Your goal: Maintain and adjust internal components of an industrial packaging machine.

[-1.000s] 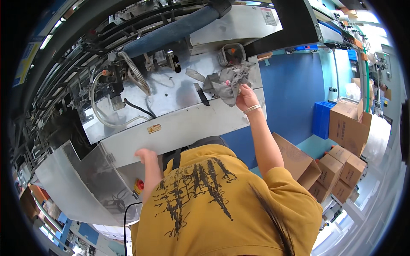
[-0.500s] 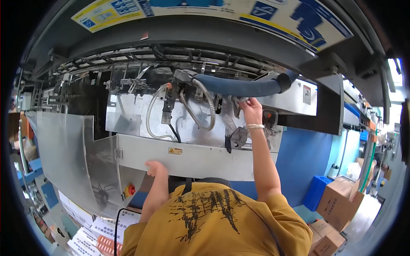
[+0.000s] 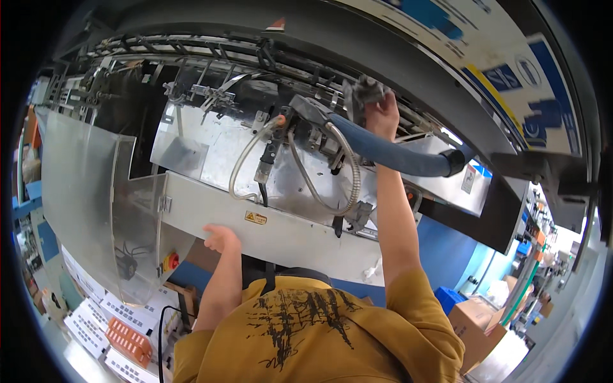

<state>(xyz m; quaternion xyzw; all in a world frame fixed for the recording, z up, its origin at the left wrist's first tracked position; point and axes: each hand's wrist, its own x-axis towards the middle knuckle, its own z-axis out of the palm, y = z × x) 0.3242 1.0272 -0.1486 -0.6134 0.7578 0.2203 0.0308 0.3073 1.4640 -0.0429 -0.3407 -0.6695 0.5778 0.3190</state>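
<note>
My right hand (image 3: pixel 383 119) is raised over the machine, behind a thick blue hose (image 3: pixel 389 150) that crosses in front of the wrist. Its fingers are closed on a crumpled grey rag (image 3: pixel 361 91), held up by the dark rail assembly. Low on the left, my left hand (image 3: pixel 222 239) is at the light metal front panel (image 3: pixel 300 239), fingers loosely apart and holding nothing. Between the hands, a bare metal plate (image 3: pixel 220 156) carries a black fitting with an orange knob (image 3: pixel 281 120) and a looped flexible metal conduit (image 3: pixel 354 185).
A dark overhead cover (image 3: pixel 306 48) with stickers hangs above the rails. At left, a clear plastic door (image 3: pixel 83 191) stands swung out, near a red-and-yellow rotary switch (image 3: pixel 170 262). White printed boxes (image 3: pixel 89 325) lie lower left; cardboard cartons (image 3: pixel 476 319) stand at right.
My right hand has moved up and past the hose with the rag, from beneath it to the rails. My left hand stays near the front panel. The view has tilted.
</note>
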